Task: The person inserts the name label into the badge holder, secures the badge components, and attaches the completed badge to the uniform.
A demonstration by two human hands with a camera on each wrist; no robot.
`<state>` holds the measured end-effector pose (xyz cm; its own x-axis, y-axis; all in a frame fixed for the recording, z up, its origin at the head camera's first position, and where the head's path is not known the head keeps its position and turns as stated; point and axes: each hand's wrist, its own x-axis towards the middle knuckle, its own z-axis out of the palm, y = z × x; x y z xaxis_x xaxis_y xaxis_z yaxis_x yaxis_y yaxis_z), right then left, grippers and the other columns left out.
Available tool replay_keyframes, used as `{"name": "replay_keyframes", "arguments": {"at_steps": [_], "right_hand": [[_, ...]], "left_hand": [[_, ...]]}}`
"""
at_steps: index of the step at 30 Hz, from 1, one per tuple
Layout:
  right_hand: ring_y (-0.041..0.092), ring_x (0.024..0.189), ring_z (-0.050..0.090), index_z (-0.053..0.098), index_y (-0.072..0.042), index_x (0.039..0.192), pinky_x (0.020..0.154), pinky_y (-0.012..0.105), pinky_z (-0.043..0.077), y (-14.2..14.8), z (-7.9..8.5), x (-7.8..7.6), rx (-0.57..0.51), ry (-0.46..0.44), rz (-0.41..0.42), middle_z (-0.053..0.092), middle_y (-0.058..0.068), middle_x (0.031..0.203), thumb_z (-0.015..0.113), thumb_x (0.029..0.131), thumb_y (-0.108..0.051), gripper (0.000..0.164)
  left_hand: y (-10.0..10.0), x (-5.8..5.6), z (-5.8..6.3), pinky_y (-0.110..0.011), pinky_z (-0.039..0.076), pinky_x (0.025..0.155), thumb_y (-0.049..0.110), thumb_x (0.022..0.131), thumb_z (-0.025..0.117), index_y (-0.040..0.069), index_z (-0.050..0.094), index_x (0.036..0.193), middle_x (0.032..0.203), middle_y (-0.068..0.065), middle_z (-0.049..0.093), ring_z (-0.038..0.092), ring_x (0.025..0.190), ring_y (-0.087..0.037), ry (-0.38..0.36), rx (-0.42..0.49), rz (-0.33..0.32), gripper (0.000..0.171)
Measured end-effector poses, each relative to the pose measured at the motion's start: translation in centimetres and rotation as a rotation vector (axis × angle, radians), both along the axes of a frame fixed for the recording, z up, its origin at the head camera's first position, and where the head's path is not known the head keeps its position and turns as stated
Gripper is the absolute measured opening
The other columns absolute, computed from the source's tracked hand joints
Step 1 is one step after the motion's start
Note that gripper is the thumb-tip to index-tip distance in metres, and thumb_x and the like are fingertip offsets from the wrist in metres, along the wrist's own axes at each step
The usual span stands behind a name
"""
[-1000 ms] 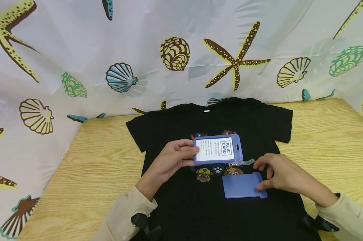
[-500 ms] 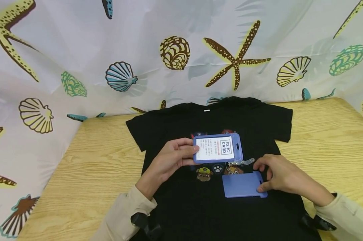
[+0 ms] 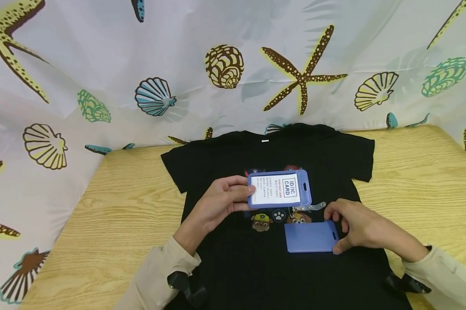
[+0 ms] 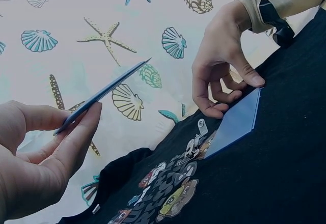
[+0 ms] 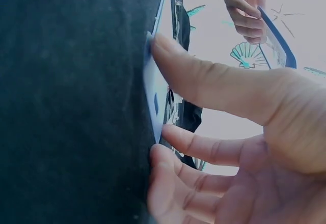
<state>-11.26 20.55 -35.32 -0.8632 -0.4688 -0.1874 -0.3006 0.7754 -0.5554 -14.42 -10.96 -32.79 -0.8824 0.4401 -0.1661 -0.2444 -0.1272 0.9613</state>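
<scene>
My left hand pinches a blue badge holder by its left end, raised above the black T-shirt. A white paper insert printed "ID/IC CARD" shows in its window. A second blue badge holder, plain face up, lies on the shirt. My right hand grips its slotted end, with the thumb at the near corner and curled fingers at the far one. Just beyond that holder lies a strap clip. The left wrist view shows the raised badge holder nearly edge-on.
The T-shirt, with printed cartoon faces, lies spread on a wooden table. Behind the table hangs a white cloth with shells and starfish. Dark wrist straps sit over the beige sleeves.
The lower holder's end piece, which stuck out at the right, has slid left and now sits flush. My right thumb has shifted slightly toward its near corner. The left hand stays put.
</scene>
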Motion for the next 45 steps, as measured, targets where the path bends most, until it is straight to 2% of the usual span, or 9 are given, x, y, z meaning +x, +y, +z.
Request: {"name": "replay_keyframes", "arguments": {"at_steps": [5,17,22,26,32,36,39,42,45], "right_hand": [[0.014,0.071,0.045,0.055,-0.009,0.102,0.059,0.025,0.041,-0.2,-0.1,0.0,0.028,-0.006,-0.004,0.045,0.001,0.089,0.096,0.054,-0.020,0.065],[0.014,0.067,0.046,0.048,-0.009,0.100,0.056,0.026,0.040,-0.5,0.0,0.2,-0.005,-0.036,-0.035,0.045,0.002,0.082,0.096,0.052,-0.013,0.068],[0.012,0.064,0.054,0.048,-0.007,0.100,0.055,0.025,0.046,-0.2,0.1,0.1,-0.119,-0.043,-0.015,0.051,0.002,0.080,0.092,0.058,-0.006,0.061],[0.012,0.066,0.058,0.053,-0.004,0.101,0.060,0.026,0.050,0.2,0.4,-0.2,-0.205,-0.068,-0.013,0.056,0.000,0.080,0.085,0.068,-0.002,0.046],[0.014,0.063,0.060,0.063,0.000,0.091,0.060,0.028,0.052,1.0,0.9,-0.8,-0.364,-0.217,-0.007,0.062,0.004,0.074,0.076,0.081,-0.007,0.018],[0.016,0.067,0.064,0.062,0.005,0.093,0.064,0.031,0.056,1.3,0.8,-1.1,-0.438,-0.313,-0.008,0.064,0.008,0.078,0.071,0.087,-0.008,0.017],[0.016,0.070,0.065,0.062,0.007,0.096,0.067,0.033,0.058,1.4,0.8,-1.2,-0.481,-0.345,-0.043,0.064,0.010,0.079,0.068,0.088,-0.007,0.018],[0.017,0.071,0.066,0.061,0.009,0.099,0.067,0.034,0.059,1.6,1.0,-1.3,-0.520,-0.341,-0.106,0.064,0.011,0.080,0.067,0.090,-0.008,0.019],[0.017,0.072,0.066,0.061,0.010,0.103,0.067,0.034,0.059,1.8,1.3,-1.4,-0.540,-0.299,-0.168,0.065,0.011,0.082,0.066,0.091,-0.009,0.022]], "left_hand": [[0.0,0.0,0.1,-0.032,0.058,0.077,0.000,0.094,0.058,-0.009,0.053,0.116,0.106,-0.016,0.066,0.067,0.088,-0.020,-0.004,-0.004,0.010,0.025],[-0.1,0.0,0.1,-0.033,0.058,0.078,0.000,0.094,0.058,-0.010,0.052,0.118,0.107,-0.016,0.065,0.067,0.088,-0.021,-0.005,0.002,0.005,0.027],[-0.1,0.0,0.1,-0.033,0.058,0.077,0.000,0.094,0.057,-0.010,0.052,0.117,0.106,-0.016,0.066,0.067,0.088,-0.021,-0.007,0.006,0.006,0.025],[-0.1,0.1,0.1,-0.033,0.058,0.077,0.000,0.094,0.057,-0.010,0.052,0.117,0.106,-0.016,0.065,0.067,0.088,-0.021,-0.004,0.005,0.006,0.025],[-0.1,0.0,0.1,-0.033,0.058,0.078,0.001,0.094,0.057,-0.010,0.052,0.117,0.107,-0.016,0.065,0.067,0.089,-0.021,-0.003,0.006,0.003,0.026],[-0.2,0.0,0.1,-0.034,0.057,0.079,0.001,0.095,0.057,-0.010,0.051,0.119,0.109,-0.017,0.065,0.067,0.090,-0.021,-0.006,0.005,0.000,0.027],[-0.3,-0.1,0.1,-0.036,0.057,0.081,0.001,0.094,0.057,-0.010,0.051,0.120,0.112,-0.019,0.064,0.067,0.090,-0.022,-0.001,0.003,0.005,0.028],[-0.4,-0.1,0.2,-0.037,0.057,0.081,0.000,0.094,0.058,-0.010,0.051,0.121,0.113,-0.019,0.063,0.067,0.090,-0.023,0.007,0.001,0.017,0.030],[-0.4,-0.1,0.3,-0.037,0.057,0.081,0.000,0.094,0.058,-0.010,0.050,0.123,0.114,-0.020,0.063,0.067,0.089,-0.023,0.012,0.000,0.021,0.031]]}}
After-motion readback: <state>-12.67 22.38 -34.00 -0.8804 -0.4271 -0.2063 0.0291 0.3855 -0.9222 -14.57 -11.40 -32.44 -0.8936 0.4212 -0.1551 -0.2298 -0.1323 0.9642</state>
